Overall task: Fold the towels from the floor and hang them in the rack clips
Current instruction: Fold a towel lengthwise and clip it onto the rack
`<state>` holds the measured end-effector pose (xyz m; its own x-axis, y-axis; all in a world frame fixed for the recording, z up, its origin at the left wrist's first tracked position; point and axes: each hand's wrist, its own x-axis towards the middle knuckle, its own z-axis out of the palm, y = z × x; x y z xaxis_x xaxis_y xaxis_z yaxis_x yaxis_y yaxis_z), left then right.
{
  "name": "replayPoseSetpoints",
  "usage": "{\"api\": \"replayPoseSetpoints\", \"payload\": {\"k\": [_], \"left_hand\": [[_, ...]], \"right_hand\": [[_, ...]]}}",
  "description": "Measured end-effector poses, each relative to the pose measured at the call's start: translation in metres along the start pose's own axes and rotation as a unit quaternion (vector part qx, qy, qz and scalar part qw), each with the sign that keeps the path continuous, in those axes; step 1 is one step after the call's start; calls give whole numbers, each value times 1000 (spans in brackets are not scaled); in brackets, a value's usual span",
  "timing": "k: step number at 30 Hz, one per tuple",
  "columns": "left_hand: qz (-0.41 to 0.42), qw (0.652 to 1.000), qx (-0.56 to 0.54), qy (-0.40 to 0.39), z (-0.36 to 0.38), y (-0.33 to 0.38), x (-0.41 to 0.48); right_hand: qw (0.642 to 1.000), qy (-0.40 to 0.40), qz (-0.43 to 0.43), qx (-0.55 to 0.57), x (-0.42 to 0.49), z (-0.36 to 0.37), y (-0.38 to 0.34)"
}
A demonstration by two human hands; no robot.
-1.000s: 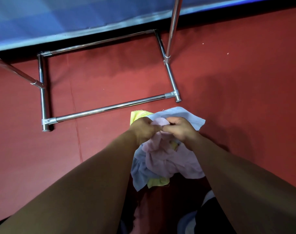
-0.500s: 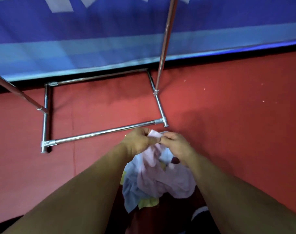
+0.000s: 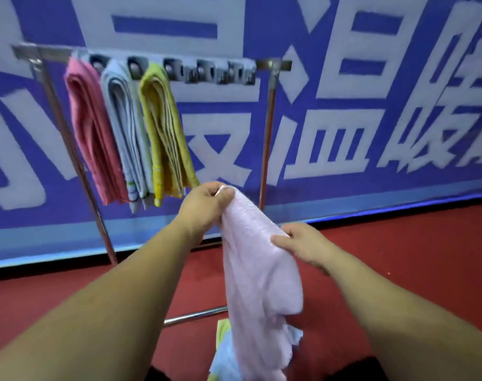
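Near the middle of my view, both hands are on a pale pink towel (image 3: pixel 261 284). My left hand (image 3: pixel 204 207) pinches its top corner between the thumb and curled fingers and is the higher and farther of the two. My right hand (image 3: pixel 305 243) grips the towel's edge lower down and to the right, with the thumb on top and the fingers curled under the cloth. Between the two hands the edge runs on a slant. The rest of the towel hangs loose beneath them, down to the near edge of the view.

Behind its lower end, a small heap (image 3: pixel 223 353) of yellow and light blue cloth lies on the red floor (image 3: pixel 399 257). I cannot tell whether the hanging towel touches it.

Farther off stands the metal rack (image 3: pixel 267 133), one of its base bars on the floor just left of the hanging towel. Along its top bar runs a row of clips (image 3: pixel 206 74). At the left end of that row three folded towels hang side by side: a pink towel (image 3: pixel 94 133), a light blue towel (image 3: pixel 127 127) and a yellow towel (image 3: pixel 165 127), each touching the next. The whole view is somewhat blurred.

Beyond the rack, a blue banner (image 3: pixel 344 171) with large white characters covers the far wall down to the floor.
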<state>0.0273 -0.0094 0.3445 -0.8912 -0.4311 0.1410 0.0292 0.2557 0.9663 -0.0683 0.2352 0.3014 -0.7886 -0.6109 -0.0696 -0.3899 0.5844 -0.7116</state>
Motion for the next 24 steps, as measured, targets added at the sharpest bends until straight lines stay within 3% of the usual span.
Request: {"api": "replayPoseSetpoints", "payload": {"k": [5,11,18,24], "left_hand": [[62,997,-27,43,-51,107,-28],[124,983,-70,117,-93,189,-50],[102,978,-74,165,-135,217,-49],[55,977,-78,190,-135,210,-37]], "right_hand": [[995,87,-7,-43,-63,-78,-80],[986,136,-28,-88,-109,-146,-149],[982,164,-24,-92,-141,-192,-153],[989,148,9,16,-129,-206,-147]]}}
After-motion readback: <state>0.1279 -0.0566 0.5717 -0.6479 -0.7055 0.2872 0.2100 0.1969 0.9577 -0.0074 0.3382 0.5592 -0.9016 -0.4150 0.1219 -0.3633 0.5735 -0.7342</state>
